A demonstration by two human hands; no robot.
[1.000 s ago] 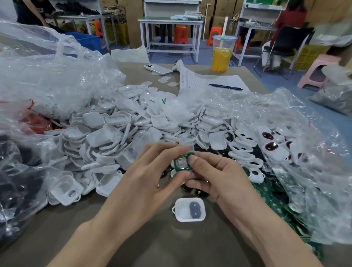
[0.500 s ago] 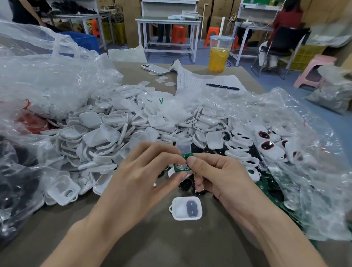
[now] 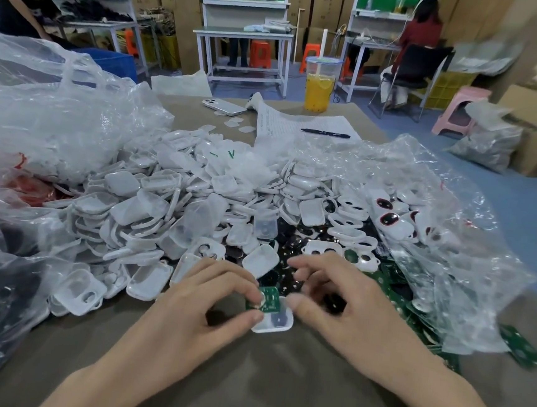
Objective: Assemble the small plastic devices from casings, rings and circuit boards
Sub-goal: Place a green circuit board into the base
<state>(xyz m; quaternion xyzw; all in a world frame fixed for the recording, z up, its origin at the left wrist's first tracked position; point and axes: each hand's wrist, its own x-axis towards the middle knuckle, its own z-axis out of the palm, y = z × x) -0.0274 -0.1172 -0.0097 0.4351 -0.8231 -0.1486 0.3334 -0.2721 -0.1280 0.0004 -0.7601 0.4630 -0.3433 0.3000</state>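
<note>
My left hand (image 3: 193,307) pinches a small green circuit board (image 3: 267,299) between thumb and forefinger, low over an open white casing (image 3: 278,322) that lies on the table. My right hand (image 3: 336,306) hovers just right of the casing, fingers spread and holding nothing, its thumb close to the casing's right edge. Behind both hands rises a big heap of white casings and rings (image 3: 170,201). Green boards (image 3: 419,317) and dark round parts (image 3: 293,241) lie at the right under clear plastic.
Crumpled clear plastic bags (image 3: 50,119) flank the heap on the left and right (image 3: 451,251). At the table's far end are a phone (image 3: 223,106), a paper sheet with a pen (image 3: 325,133) and a cup of yellow drink (image 3: 318,86). People sit at benches behind.
Both hands have come down from in front of the heap to the casing on the table. The right hand has let go of the green board; the left hand alone holds it.
</note>
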